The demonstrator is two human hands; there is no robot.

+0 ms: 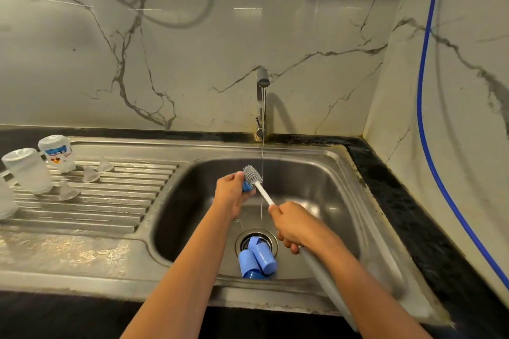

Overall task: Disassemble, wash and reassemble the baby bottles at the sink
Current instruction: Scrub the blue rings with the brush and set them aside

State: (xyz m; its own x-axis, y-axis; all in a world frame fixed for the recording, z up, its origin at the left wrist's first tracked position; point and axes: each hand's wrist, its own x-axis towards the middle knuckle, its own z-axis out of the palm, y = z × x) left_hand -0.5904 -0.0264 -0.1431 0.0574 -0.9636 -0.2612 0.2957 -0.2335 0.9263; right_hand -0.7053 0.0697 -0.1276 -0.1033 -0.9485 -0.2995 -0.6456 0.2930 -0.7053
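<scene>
Three bottles (pixel 27 170), three nipples (pixel 91 175) and one brush (pixel 252 175).

The sink (pixel 316 187) is gray metal, shiny but scratched, with bumpy ridges on its draining side. The tap (pixel 261 102) is smooth, shiny metal. The wall (pixel 192 63) looks like glossy marble. The counter (pixel 399 201) is black speckled stone. The bottles (pixel 30 170) are cloudy plastic, and the teats (pixel 91 175) look clear and soft. The blue caps (pixel 257 259) and the blue piece (pixel 247 187) are smooth, dull plastic. The brush (pixel 254 179) has gray rubbery bristles and a white plastic handle.
</scene>
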